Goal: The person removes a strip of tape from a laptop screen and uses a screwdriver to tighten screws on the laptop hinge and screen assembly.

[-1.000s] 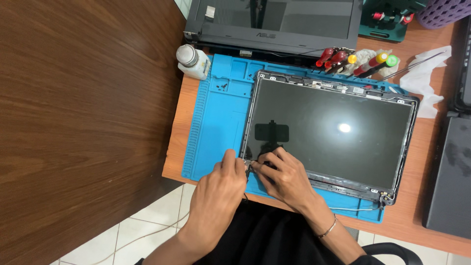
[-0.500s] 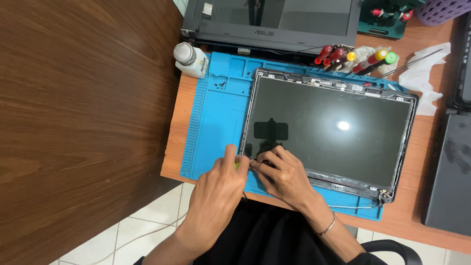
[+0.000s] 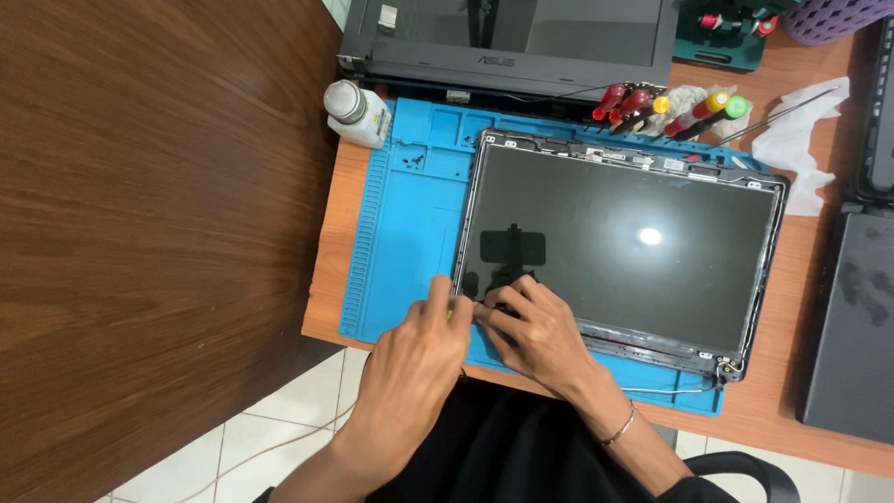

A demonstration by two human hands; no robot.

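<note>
- Hands both at near-left corner of the laptop screen panel (image 3: 619, 251), which lies flat on the blue work mat (image 3: 410, 233).
- Left hand (image 3: 410, 368): fingers curled narrow, pinched on a small tool with a yellow-green tip (image 3: 450, 315). Tip sits at the panel's near-left corner; can't tell exactly what it touches.
- Right hand (image 3: 535, 331): fingers bent, fingertips pressing on the panel's near edge just beside the left hand. Not gripping anything I can make out. Thin bracelet (image 3: 619, 427) on that wrist.
- Panel: dark glass facing up, bezel off, metal frame and hinge bits exposed along far and near edges. Covers the right part of the mat; right edge near the mat's right edge.
- Mat sits on the orange tabletop (image 3: 326, 279), along its near edge. Small screws (image 3: 413, 160) in the mat's far-left compartments.
- White bottle (image 3: 356, 114) at the mat's far-left corner, upright, touching or just beside the mat.
- Laptop base (image 3: 521, 42) along the tabletop's far edge, behind the mat.
- Screwdrivers with red, yellow and green handles (image 3: 666, 107) bunched just past the panel's far edge.
- White tissue (image 3: 801, 144) with a thin metal tool (image 3: 778, 116) lying on it, right of the screwdrivers.
- Dark laptop parts (image 3: 852, 326) at the tabletop's right edge.
- Dark wooden tabletop (image 3: 140, 233) adjoins on the left.
</note>
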